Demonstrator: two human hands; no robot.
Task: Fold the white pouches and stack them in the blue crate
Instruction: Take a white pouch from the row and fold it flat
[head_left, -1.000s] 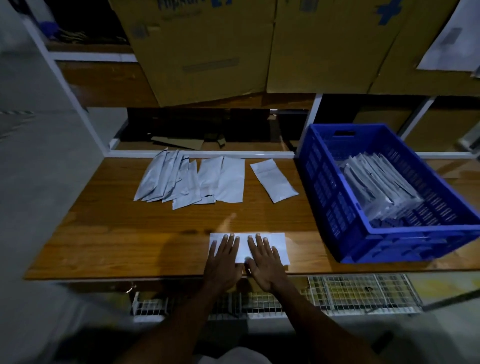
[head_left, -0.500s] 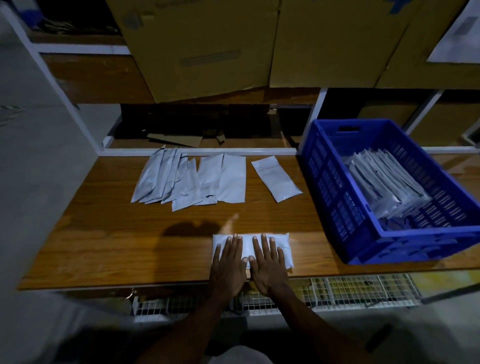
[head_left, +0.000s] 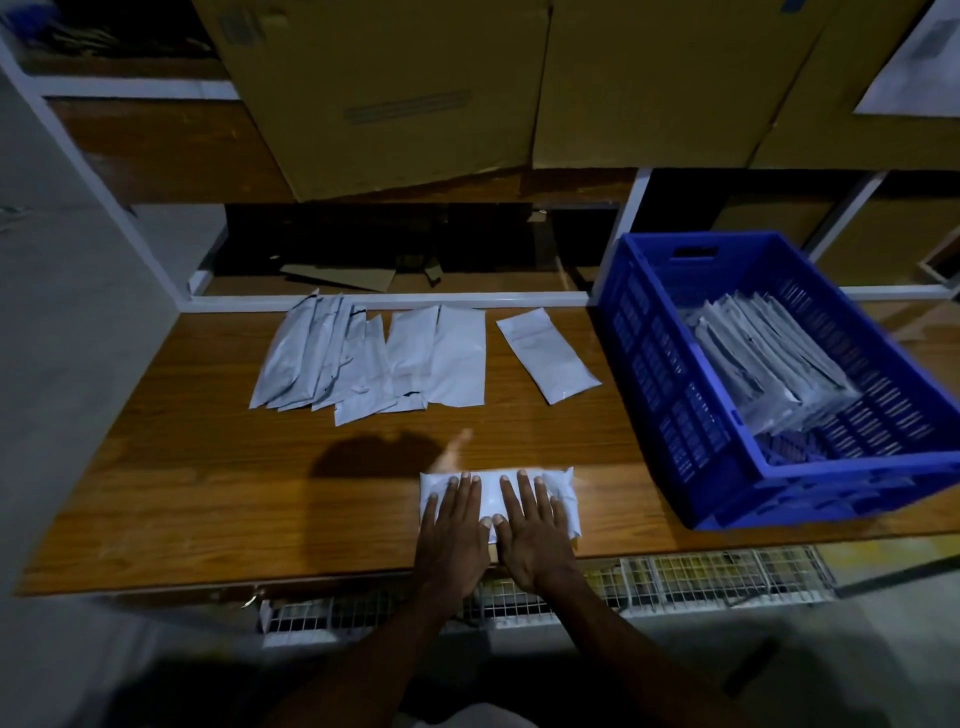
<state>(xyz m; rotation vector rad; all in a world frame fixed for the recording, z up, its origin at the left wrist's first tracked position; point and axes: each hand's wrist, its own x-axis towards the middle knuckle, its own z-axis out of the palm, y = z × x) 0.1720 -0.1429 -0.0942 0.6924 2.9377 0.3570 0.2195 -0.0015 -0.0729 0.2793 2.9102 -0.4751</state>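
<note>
A white pouch lies flat near the front edge of the wooden table. My left hand and my right hand press down on it side by side, palms flat, fingers spread. Several unfolded white pouches fan out at the back of the table. One single pouch lies apart to their right. The blue crate stands at the right and holds several folded pouches leaning in a row.
Large cardboard boxes sit on the shelf above the table. A white frame rail borders the table's back edge. A wire mesh rack runs under the front edge. A grey wall stands at the left.
Both hands have slid forward a little over the pouch and press it flatter. The view has tilted slightly; the other pouches and the crate have not moved.
</note>
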